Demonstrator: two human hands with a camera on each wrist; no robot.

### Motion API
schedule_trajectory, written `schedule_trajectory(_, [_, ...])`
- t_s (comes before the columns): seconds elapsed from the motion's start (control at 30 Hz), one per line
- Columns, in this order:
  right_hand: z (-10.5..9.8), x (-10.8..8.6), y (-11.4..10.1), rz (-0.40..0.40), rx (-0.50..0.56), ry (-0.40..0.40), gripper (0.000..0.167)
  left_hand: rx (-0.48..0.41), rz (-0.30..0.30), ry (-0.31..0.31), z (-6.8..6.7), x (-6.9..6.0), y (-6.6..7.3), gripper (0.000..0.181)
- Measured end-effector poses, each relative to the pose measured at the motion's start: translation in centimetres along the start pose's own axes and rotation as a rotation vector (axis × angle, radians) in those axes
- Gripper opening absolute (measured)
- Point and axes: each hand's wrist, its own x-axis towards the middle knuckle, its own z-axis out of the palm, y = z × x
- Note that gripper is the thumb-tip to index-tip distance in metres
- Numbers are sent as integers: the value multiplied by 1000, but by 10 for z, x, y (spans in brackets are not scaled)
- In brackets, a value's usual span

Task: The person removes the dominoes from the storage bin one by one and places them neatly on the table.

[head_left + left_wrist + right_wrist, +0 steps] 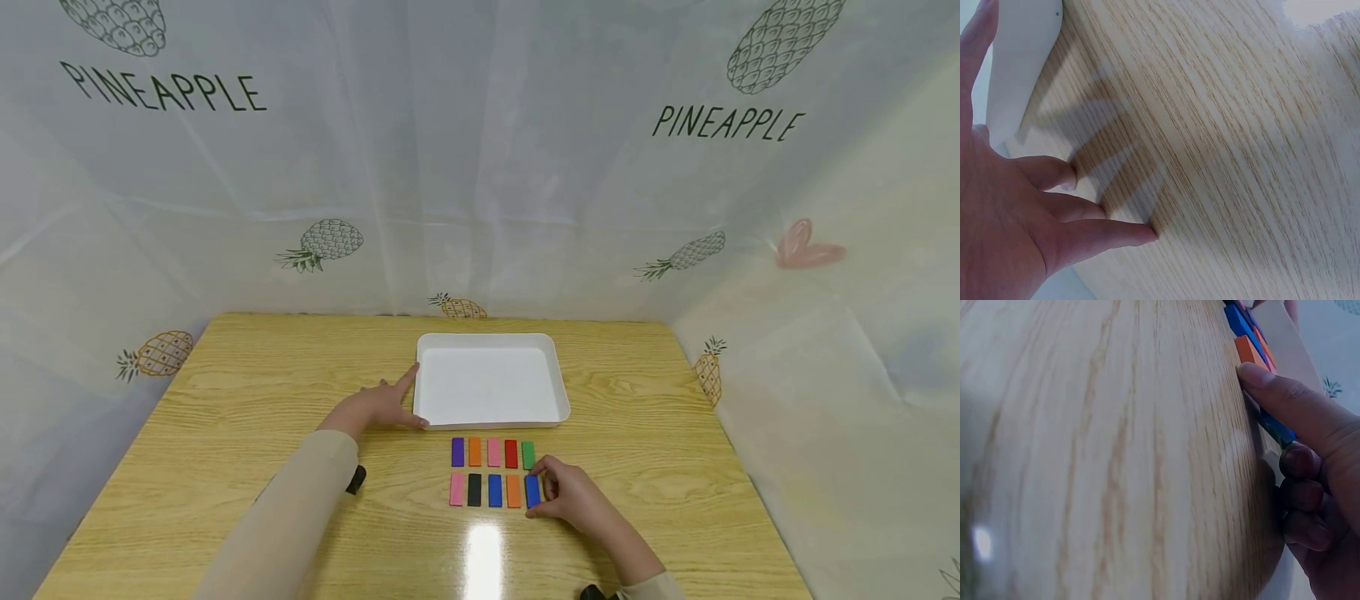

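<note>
My left hand [381, 407] is spread at the left side of a shallow white tray [491, 424]; thumb and index touch its edge. In the left wrist view the other fingers [1110, 240] of this hand rest on the tabletop. Two rows of small coloured blocks lie in front of the tray. At the right end of the near row, my right hand [568, 497] pinches a blue block [532, 491] by its two short ends, between thumb and index. The right wrist view shows this blue block [1277, 428] partly hidden behind the thumb, with the other fingers curled.
Near the held block lie an orange block [513, 492], another blue block [495, 491], a black block [474, 490] and a pink block [456, 489]. The far row includes a green block [528, 455] and a red block [511, 454]. A pineapple-print sheet [480, 208] hangs behind the wooden table [637, 400].
</note>
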Motion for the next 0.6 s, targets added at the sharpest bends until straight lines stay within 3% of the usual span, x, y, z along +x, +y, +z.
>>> schedule_trajectory(0.6, [-3,2,-2,6,-32,-31,47,-5,-2,-2,1,0,-1,112])
